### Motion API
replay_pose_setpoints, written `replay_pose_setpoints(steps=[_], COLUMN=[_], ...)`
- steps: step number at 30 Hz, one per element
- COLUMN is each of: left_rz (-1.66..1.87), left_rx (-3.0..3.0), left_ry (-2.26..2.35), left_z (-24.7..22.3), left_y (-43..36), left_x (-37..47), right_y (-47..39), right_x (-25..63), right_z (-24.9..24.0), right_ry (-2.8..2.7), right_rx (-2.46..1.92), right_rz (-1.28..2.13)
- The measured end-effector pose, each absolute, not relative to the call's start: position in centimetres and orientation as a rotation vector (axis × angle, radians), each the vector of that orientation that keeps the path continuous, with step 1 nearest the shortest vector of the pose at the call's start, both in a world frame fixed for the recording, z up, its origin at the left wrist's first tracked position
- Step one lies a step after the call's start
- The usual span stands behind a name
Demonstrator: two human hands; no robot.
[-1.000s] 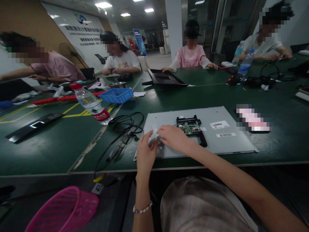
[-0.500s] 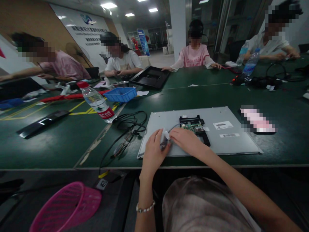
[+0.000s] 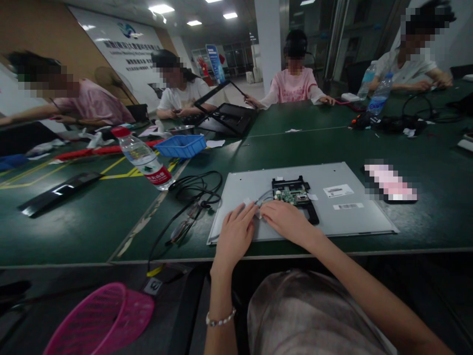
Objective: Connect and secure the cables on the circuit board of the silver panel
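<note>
A grey display panel (image 3: 246, 183) lies on the green table with its back up. A black bracket (image 3: 314, 215) with a green circuit board (image 3: 290, 195) sits on its middle, and a thin grey cable (image 3: 263, 194) runs from the board toward my fingers. My left hand (image 3: 235, 234) rests on the panel's left part, its fingers stretched out. Close beside it, my right hand (image 3: 290, 223) has its fingers bent together over a small piece of whitish tape (image 3: 257, 214) at the cable. The fingers partly hide the tape.
Left of the panel lie a coiled black cable (image 3: 195, 185), glasses (image 3: 180, 230) and a tilted water bottle (image 3: 146, 160). A phone (image 3: 391, 183) is to the right. Beyond are a blue basket (image 3: 181, 146) and several people. A pink basket (image 3: 107, 325) stands below the table edge.
My left fingers have gone from pinching the whitish tape to lying stretched on the panel. Across the table, a person has lifted a black frame off a dark casing.
</note>
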State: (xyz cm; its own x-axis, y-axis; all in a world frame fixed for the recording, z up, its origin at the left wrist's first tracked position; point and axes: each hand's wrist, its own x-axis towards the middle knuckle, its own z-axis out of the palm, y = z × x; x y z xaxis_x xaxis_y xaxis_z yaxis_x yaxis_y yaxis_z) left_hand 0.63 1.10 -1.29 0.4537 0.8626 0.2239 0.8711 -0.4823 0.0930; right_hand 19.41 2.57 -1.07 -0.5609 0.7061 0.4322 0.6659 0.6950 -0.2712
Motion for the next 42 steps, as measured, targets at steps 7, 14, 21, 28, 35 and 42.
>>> replay_pose_setpoints(steps=[7, 14, 21, 28, 35, 42], left_rz=[-0.376, -0.361, -0.459, -0.531, -0.636, -0.791], left_rx=[-2.649, -2.638, -2.605, -2.601, -2.584, -2.478], left_ry=[-1.566, -1.594, -1.621, -1.607, -1.629, -1.574], left_z=[-1.4, -1.4, -1.9, -2.0, -1.8, -1.2], left_y=[1.5, 1.4, 1.4, 1.3, 1.1, 0.7], left_x=[0.5, 0.6, 0.5, 0.5, 0.5, 0.8], right_y=[2.1, 1.5, 0.7, 0.0, 0.1, 2.3], right_x=[19.5, 19.5, 19.8, 19.8, 23.7, 31.5], right_z=[-1.2, -1.3, -1.6, -1.6, -0.6, -2.1], right_ry=[-2.475, -2.476, -2.404, -2.341, -2.092, -1.912], right_rx=[-1.014, -0.992, -1.003, -1.024, -1.120, -1.470], right_rz=[0.053, 0.092, 0.155, 0.182, 0.259, 0.172])
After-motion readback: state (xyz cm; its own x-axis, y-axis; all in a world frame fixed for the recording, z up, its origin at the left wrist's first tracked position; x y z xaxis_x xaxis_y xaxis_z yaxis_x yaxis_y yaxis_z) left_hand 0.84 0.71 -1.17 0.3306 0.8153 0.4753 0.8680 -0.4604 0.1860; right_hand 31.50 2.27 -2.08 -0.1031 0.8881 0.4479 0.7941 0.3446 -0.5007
